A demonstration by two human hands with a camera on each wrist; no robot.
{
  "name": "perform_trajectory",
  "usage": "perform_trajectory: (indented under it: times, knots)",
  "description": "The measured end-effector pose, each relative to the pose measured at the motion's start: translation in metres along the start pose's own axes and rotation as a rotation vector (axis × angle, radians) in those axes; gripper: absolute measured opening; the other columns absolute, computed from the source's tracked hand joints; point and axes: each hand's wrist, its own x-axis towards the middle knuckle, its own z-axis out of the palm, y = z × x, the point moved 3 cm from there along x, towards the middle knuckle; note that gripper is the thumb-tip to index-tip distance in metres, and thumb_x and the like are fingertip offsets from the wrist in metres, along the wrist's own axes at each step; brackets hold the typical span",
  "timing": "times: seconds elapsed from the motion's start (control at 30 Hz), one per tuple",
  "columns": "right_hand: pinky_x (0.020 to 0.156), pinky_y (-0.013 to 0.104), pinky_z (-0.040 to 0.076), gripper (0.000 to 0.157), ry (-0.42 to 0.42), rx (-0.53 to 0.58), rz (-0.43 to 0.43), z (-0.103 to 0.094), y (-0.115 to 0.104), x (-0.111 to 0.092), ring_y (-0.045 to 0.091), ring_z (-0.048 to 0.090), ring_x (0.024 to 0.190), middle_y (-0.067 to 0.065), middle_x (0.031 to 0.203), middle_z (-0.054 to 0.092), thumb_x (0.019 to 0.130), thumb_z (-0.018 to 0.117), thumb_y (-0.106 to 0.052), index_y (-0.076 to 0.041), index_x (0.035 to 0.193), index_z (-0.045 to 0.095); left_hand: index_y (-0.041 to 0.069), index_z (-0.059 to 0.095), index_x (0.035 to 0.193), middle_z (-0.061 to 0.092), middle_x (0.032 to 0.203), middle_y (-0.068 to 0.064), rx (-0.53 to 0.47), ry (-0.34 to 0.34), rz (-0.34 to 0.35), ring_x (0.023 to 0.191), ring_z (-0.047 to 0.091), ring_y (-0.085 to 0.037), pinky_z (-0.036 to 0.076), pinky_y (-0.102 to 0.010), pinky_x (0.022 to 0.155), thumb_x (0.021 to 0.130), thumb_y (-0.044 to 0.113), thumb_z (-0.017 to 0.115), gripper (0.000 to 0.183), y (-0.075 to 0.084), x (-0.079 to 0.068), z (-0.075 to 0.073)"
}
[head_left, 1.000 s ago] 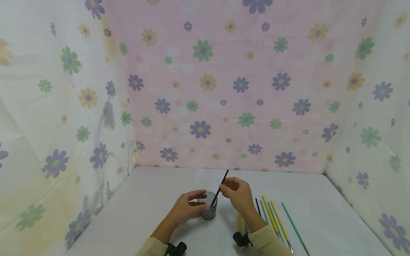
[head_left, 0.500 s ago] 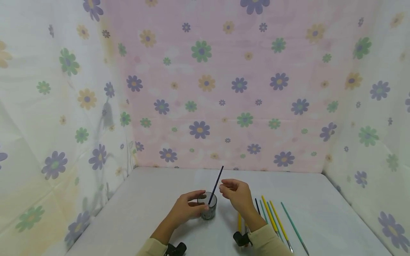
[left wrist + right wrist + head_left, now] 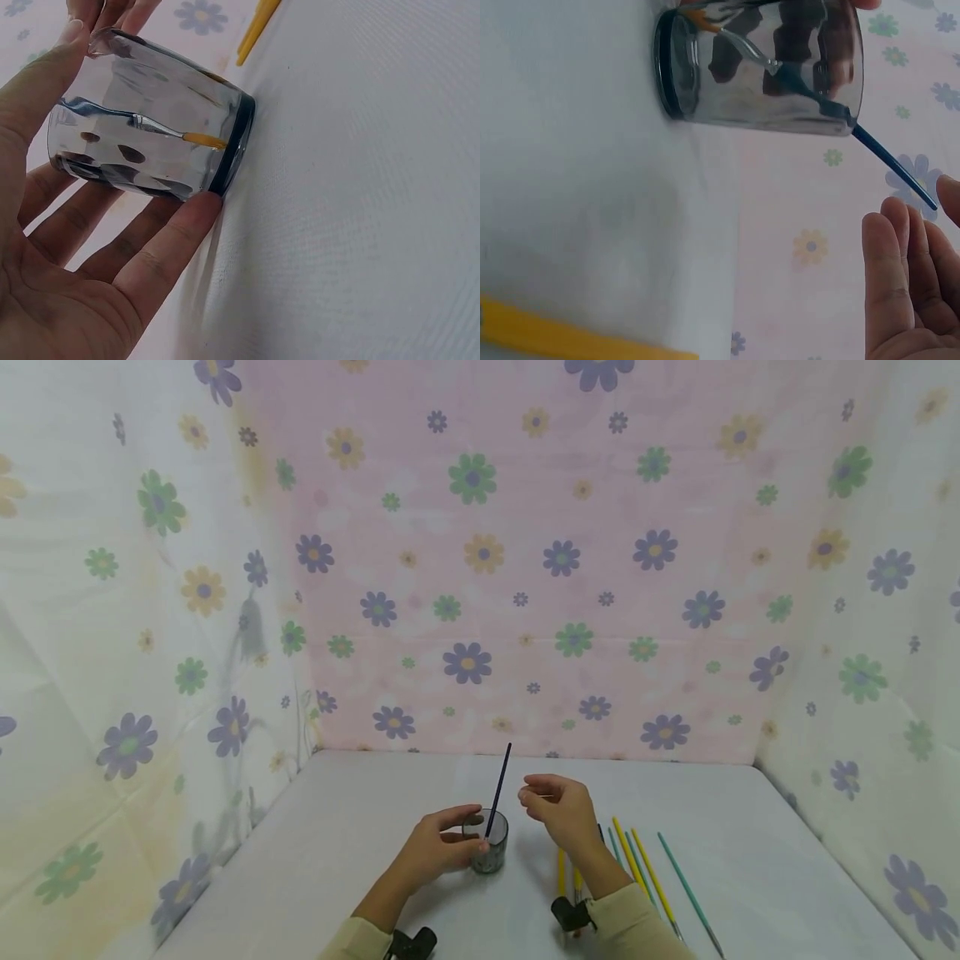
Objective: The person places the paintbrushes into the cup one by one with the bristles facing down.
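A clear drinking glass [image 3: 491, 860] stands on the white table, and my left hand [image 3: 435, 850] holds it round its left side, thumb in front and fingers behind. Inside leans a dark blue paintbrush [image 3: 499, 785], handle up and tilted slightly right. Through the glass wall in the left wrist view its orange bristles [image 3: 202, 140] reach down near the base. To the right of the glass, my right hand [image 3: 562, 810] hovers with loosely bent fingers and nothing in them. The right wrist view shows its fingers [image 3: 889, 262] close to the brush handle [image 3: 892, 165], apart from it.
Several paintbrushes lie on the table right of the glass, partly under my right forearm: yellow brushes [image 3: 652, 872], a green brush [image 3: 686, 889] furthest right, and others. A flowered cloth [image 3: 525, 610] rises behind the table [image 3: 360, 810] and along both sides.
A second ago my right hand pinched the paintbrush handle; it has let go and moved slightly away. The brush handle has swung left and stands more upright. My left hand stays on the glass.
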Motion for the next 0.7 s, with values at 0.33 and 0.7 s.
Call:
perform_trajectory:
  times: [0.33,0.7]
  knots:
    - [0.080,0.034,0.064,0.027,-0.012,-0.078,0.019,-0.023,0.001,0.002,0.019,0.074,0.099,0.004,0.111,0.074,0.092,0.080,-0.021,-0.013,0.117,0.076,0.023,0.061,0.144,0.059,0.148,-0.014,-0.017,-0.001,0.015,0.125,0.065,-0.033,0.063,-0.039,0.085,0.084,0.036,0.088,0.067,-0.002,0.000,0.000]
    - [0.081,0.038,0.064,0.029,-0.048,-0.220,0.009,-0.059,0.012,-0.005,0.020,0.073,0.100,0.004,0.113,0.073,0.093,0.080,-0.025,-0.014,0.119,0.074,0.018,0.059,0.146,0.056,0.150,-0.014,-0.046,-0.019,0.011,0.126,0.066,-0.030,0.063,-0.039,0.086,0.084,0.034,0.088,0.070,-0.003,-0.001,0.001]
